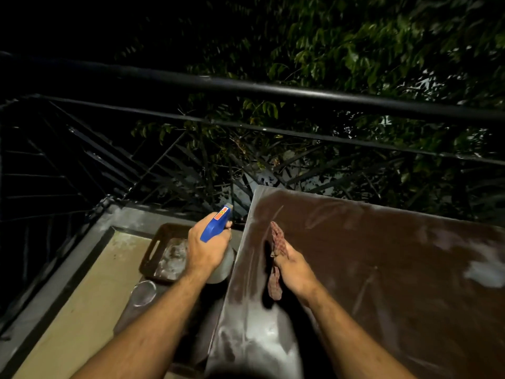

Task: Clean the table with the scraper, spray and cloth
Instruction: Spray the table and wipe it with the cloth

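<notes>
My left hand (209, 248) grips a spray bottle (217, 224) with a blue trigger head and a pale clear body, held just off the table's left edge. My right hand (293, 265) holds a reddish patterned cloth (276, 243) against the left part of the table; the cloth sticks out above my fingers and hangs below my palm. The dark brown glossy table (382, 255) fills the lower right and shows whitish smears and streaks. No scraper is visible.
A dark brown tray (153, 251) with shiny clear material in it sits on the floor left of the table. A clear round lid or bowl (143, 292) lies below it. A black metal railing (273, 90) and foliage stand behind.
</notes>
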Demonstrator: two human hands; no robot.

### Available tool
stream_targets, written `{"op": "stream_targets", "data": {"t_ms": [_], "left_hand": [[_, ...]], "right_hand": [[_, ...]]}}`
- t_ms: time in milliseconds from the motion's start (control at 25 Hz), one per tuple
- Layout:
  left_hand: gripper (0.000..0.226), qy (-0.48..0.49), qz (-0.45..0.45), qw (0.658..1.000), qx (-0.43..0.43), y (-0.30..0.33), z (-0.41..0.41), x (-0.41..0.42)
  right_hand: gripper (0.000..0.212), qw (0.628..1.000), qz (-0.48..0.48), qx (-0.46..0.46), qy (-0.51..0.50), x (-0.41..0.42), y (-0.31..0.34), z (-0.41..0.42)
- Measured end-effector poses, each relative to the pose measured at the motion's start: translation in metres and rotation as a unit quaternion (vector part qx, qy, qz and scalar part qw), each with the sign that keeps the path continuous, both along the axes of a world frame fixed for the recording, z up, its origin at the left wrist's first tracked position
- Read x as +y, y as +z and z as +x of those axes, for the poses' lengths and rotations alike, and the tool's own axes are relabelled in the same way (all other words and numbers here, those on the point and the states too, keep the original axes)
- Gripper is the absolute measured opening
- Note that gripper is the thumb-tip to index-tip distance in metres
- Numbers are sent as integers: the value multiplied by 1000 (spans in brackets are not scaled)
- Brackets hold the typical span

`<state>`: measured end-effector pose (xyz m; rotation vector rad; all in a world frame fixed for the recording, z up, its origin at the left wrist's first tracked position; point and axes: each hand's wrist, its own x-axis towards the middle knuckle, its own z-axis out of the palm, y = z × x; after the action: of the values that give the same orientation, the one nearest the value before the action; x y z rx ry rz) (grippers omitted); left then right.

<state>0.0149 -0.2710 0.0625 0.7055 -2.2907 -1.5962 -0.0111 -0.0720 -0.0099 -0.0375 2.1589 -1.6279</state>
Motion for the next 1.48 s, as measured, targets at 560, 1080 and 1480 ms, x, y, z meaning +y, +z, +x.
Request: {"op": "stream_targets", "data": {"t_ms": [560,1080,1480], "left_hand": [[11,-141,-36,989,-17,-20,-47,216],[12,-258,-128,956,-52,-29,-105,453],[10,-305,-188,923,-141,-41,-119,529]], "right_hand": [[51,994,31,-11,-104,250,-6,-12],[50,948,56,-10,-312,495,-28,4],[44,918,112,10,-379,586,-36,-11]]}}
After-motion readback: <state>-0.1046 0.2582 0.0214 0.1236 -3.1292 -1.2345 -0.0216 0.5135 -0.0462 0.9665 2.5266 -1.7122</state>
